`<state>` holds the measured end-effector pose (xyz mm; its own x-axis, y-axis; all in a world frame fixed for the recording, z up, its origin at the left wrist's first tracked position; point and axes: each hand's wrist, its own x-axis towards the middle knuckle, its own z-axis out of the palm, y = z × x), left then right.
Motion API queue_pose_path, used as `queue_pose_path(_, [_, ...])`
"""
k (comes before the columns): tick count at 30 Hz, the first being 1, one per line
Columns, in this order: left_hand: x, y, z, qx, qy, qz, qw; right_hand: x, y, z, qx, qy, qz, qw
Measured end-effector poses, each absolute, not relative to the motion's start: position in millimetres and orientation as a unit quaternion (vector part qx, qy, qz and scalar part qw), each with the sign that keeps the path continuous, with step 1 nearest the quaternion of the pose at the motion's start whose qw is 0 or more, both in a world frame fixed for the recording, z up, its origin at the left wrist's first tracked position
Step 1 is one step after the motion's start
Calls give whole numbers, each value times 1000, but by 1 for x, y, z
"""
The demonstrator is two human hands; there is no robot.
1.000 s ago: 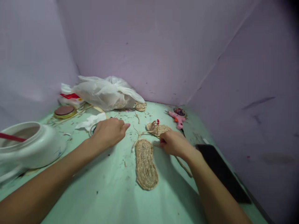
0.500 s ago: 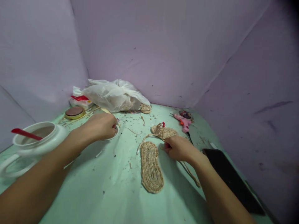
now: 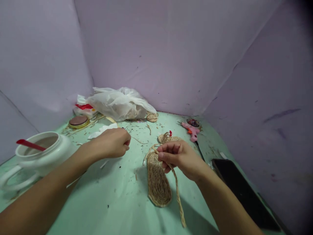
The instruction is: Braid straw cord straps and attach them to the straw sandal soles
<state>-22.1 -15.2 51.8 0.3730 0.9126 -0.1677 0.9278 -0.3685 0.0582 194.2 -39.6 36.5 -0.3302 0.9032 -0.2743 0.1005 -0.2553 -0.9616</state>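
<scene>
My right hand [image 3: 179,158] pinches a braided straw cord [image 3: 178,192] between thumb and fingers. One end of the cord hangs down toward the table's front, and a loop of it lies past the fingertips. Just below and left of that hand lies a coiled straw sole [image 3: 158,186], flat on the table. Behind the hand, partly covered by it, is a second woven straw piece [image 3: 164,137] with red and white beads on top. My left hand [image 3: 114,142] is closed over the table to the left; its fingers curl away from view, so anything inside them is hidden.
A white pot [image 3: 46,153] with a red handle sticking out stands at the left. Farther back are a round tin [image 3: 79,121] and a plastic bag [image 3: 119,102]. At right lie a pink glue gun [image 3: 193,131], its cord, and a dark phone-like slab [image 3: 242,192].
My right hand has lifted and moved left over the sole, bringing the cord with it. My left hand has shifted slightly right and nearer, uncovering white paper behind it.
</scene>
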Motion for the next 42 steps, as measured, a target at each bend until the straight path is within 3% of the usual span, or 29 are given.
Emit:
queue_pose_path(10, [-6,-34,65,832,542,56,103,190,-40,32,-495,-521,616,323])
queue_pose_path(17, [3,-42,63,847,466,199,162,190,-41,32,-476,-522,634,316])
queue_pose_path(25, [11,-43,55,867,402,215,200,193,-42,32,-420,-499,704,281])
queue_pose_path(42, [4,-36,65,789,510,231,253,186,-43,23,-378,-453,744,314])
